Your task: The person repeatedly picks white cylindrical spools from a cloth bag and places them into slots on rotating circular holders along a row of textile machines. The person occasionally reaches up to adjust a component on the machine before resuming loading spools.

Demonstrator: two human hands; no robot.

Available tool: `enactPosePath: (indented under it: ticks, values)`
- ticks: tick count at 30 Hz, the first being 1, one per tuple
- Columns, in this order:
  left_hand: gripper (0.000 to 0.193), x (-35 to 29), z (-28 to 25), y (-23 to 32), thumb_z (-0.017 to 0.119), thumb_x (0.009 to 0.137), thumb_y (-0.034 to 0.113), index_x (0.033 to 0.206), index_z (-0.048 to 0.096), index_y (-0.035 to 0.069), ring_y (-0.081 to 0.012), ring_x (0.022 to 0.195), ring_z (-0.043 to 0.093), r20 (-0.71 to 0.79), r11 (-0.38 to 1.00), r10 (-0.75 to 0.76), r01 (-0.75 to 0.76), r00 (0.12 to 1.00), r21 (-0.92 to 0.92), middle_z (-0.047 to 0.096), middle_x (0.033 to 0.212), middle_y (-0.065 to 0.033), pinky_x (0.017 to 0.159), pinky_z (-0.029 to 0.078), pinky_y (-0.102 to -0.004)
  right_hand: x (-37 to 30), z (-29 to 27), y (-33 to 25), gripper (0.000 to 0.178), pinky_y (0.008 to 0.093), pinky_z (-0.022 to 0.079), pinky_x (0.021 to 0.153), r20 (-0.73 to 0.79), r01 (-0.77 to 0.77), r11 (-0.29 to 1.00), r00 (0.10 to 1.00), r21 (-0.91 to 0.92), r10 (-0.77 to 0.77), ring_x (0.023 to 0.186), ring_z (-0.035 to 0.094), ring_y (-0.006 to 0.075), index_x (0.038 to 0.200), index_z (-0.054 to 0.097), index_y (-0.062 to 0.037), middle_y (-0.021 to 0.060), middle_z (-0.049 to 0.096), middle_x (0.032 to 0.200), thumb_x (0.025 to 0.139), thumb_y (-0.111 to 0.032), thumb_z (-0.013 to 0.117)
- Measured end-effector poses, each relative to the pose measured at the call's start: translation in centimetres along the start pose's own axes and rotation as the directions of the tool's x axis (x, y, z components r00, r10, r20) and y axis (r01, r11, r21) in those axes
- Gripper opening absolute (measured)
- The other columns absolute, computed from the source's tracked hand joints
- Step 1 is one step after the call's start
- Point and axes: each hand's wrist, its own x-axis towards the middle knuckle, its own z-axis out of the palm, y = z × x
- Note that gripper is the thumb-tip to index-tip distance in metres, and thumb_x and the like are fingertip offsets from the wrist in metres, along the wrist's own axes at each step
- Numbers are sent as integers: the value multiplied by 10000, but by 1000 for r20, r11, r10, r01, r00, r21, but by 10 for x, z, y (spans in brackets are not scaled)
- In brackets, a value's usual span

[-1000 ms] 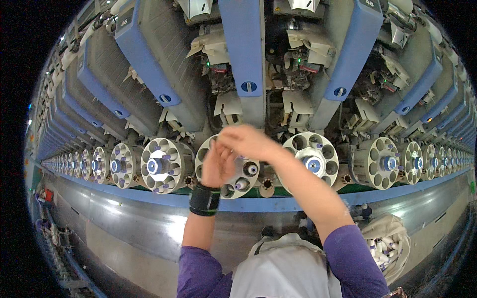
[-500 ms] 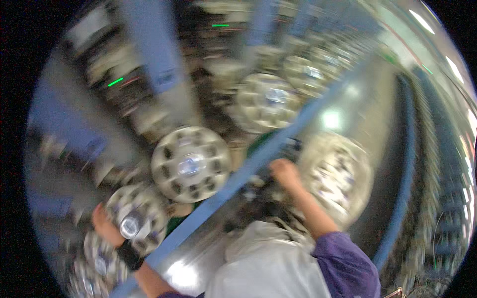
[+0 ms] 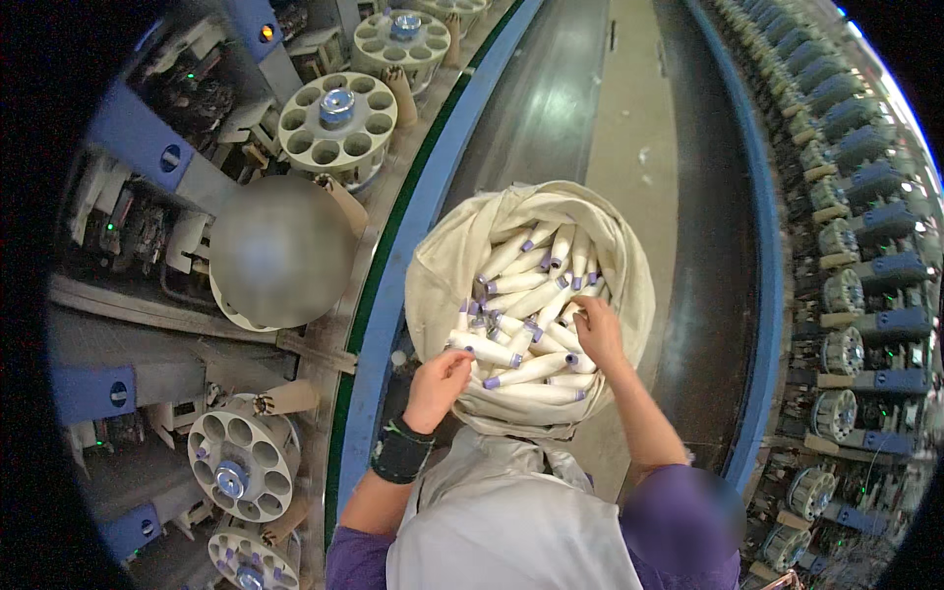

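Wore a pale grey apron [image 3: 506,521] and purple sleeves [image 3: 356,553], with a black band [image 3: 401,452] around the left wrist. Pinched a white bobbin [image 3: 490,350] near its left end between the fingertips of the left hand [image 3: 439,387], over the near left part of the heap, its purple end pointing right. Held the right hand [image 3: 600,332] low over the heap's right side, fingers curled down at the bobbins; could not tell a firm grasp from a light touch there. Had close in front a round cream cloth sack [image 3: 631,270] with a crumpled rim, containing the heap of white bobbins [image 3: 536,295], jumbled at many angles and showing purple ends. Had a blue rail [image 3: 386,310] running just left of the sack, and past it round pale magazines [image 3: 232,480] with rings of holes about blue hubs, tan cones [image 3: 292,397] beside them. Saw an orange lamp [image 3: 267,32] lit farther up that side. Faced a pale floor strip [image 3: 634,118] stretching away beyond the sack. Glimpsed, far right, another long row of machines [image 3: 873,265] behind a second blue rail [image 3: 757,256].
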Motion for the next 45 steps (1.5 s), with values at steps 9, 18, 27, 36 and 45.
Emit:
enactPosePath:
  ticks: [9,18,27,36,45]
  values:
    - [303,63,70,-90,612,612,81,862,444,50,-346,734,503,-450,789,186,141,873,599,520,739,-152,658,393,-429,67,63,17,613,425,240,1013,626,716,674,613,-182,-482,1211,358,282,1202,468,-98,144,439,1241,629,-229,638]
    - [172,64,69,-15,610,547,42,656,477,53,-238,638,472,-381,908,323,-170,866,384,464,624,-77,576,380,-324,97,57,21,564,362,451,718,826,789,585,450,-189,-341,922,536,249,1019,529,-46,128,522,977,543,-282,717]
    - [119,39,25,27,506,614,58,719,509,1,-116,595,485,-411,933,34,-176,911,-313,502,632,-40,577,378,-220,93,66,74,433,402,469,696,703,545,831,634,-111,-322,775,581,334,905,501,-7,165,599,810,594,-233,702]
    - [619,14,48,1,539,623,19,1231,427,-10,-162,1085,447,-239,805,156,-264,958,-532,513,1160,-84,895,352,-266,65,7,-51,461,333,465,680,154,205,837,934,508,-323,767,596,224,950,490,-5,144,603,815,650,-267,722]
    - [349,-66,-34,-3,516,696,-36,1044,539,-9,-230,940,539,-354,376,-71,-304,933,-876,548,1014,-116,851,425,-334,6,48,-226,379,403,329,884,203,564,515,523,645,-828,1012,412,350,1028,472,15,206,478,1034,848,-318,494]
